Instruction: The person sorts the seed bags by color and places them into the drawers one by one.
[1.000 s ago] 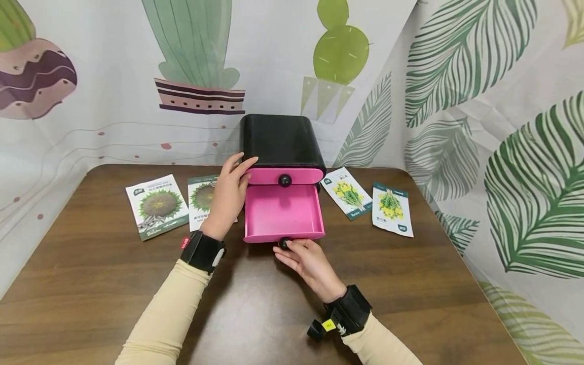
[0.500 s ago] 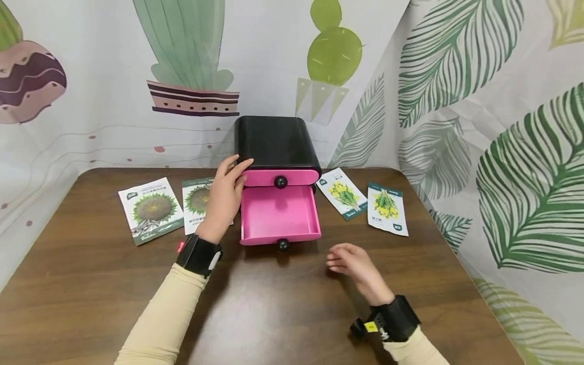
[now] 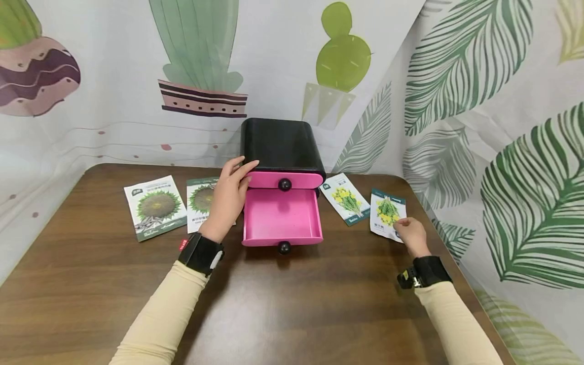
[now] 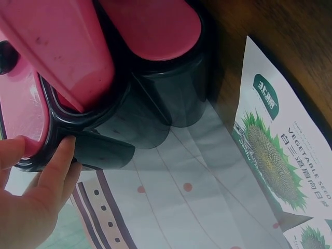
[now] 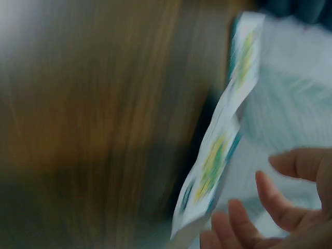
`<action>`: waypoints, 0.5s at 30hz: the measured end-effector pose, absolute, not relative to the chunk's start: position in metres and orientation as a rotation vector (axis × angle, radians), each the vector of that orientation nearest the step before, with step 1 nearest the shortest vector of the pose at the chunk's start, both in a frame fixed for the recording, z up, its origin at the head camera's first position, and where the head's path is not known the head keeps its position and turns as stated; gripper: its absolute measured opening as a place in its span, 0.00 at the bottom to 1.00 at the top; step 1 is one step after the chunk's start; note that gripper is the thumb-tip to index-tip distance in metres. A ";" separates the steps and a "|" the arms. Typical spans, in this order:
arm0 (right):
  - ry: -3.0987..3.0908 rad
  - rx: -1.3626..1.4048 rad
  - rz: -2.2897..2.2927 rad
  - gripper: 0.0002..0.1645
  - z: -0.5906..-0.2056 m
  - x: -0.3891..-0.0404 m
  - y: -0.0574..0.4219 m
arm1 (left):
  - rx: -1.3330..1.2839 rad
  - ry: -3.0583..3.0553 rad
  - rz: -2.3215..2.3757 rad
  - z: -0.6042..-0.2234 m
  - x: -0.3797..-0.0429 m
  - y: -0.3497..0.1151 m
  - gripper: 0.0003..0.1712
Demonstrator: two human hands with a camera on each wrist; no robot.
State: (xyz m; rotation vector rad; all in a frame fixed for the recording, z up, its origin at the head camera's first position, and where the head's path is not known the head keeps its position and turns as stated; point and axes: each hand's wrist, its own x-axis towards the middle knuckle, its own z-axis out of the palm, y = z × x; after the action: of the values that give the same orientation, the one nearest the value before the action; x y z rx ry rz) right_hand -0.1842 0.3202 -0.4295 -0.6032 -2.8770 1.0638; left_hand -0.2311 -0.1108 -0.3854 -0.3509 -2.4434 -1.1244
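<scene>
Far left on the table (image 3: 274, 309) lies one sunflower packet (image 3: 157, 208), and just beside it a second packet (image 3: 199, 200), partly covered by the left hand (image 3: 224, 200). That hand rests on the near left corner of the black cabinet (image 3: 280, 144), fingers spread, its grip wide. Behind everything hangs a printed cloth (image 3: 274, 61). The cabinet's pink top drawer (image 3: 266, 179) is pushed in; the lower drawer (image 3: 262, 243) juts out toward the person, standing between the two pairs of packets. Right of the cabinet comes a third packet (image 3: 347, 199), with yellow flowers, and just beside that the outer packet (image 3: 385, 213), at the table's right side. The right hand (image 3: 412, 235) is at its near right corner, hiding a little of it; in the blurred right wrist view thumb and forefinger stand apart, a fairly wide grip. Whether a fingertip touches the packet, I cannot tell.

The drawer's long axis runs side to side, its knob facing the person. The third packet slants from far left to near right, dark band nearest the person. The outer packet's long axis runs nearly straight away from the person, dark band at the far end.
</scene>
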 end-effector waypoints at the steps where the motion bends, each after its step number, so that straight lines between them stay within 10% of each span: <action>1: -2.896 -0.610 1.000 0.21 -0.432 -0.189 0.327 | -0.348 -2.450 -1.128 -0.385 -0.232 -0.111 0.23; 15: -3.064 -0.837 0.859 0.46 -0.445 -0.216 0.344 | -0.332 -2.444 -1.139 -0.385 -0.230 -0.110 0.23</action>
State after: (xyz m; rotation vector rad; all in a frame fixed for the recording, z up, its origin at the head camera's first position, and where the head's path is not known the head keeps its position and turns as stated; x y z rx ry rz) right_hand -0.2163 0.3445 -0.4449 -0.8366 -3.0642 0.8592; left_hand -0.2303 -0.1098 -0.3852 -0.3323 -2.4438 -1.1387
